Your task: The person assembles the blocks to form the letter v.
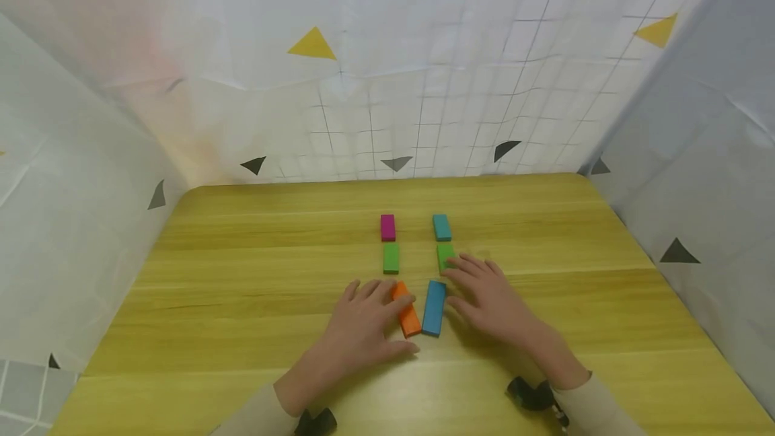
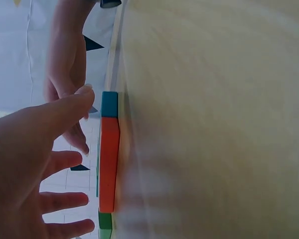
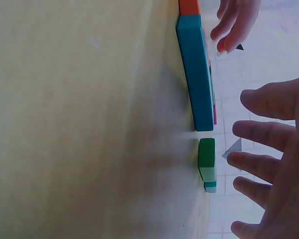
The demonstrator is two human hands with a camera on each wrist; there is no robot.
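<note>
My left hand (image 1: 364, 328) hovers with spread fingers over the left side of an orange block (image 1: 408, 311), which lies slanted on the table. In the left wrist view, thumb and fingers stand apart with nothing between them. My right hand (image 1: 493, 298) is just right of a blue block (image 1: 434, 308), its fingers spread and partly covering a green block (image 1: 445, 256). In the right wrist view, a gap shows between that hand and the blue block (image 3: 195, 74). The near ends of the orange and blue blocks meet or nearly meet, forming a V.
Behind lie a second green block (image 1: 391, 259), a magenta block (image 1: 387, 227) and a teal block (image 1: 442, 227), set in two columns. The wood-grain table (image 1: 242, 247) is bordered by white patterned sheets (image 1: 375, 106) at the back and both sides.
</note>
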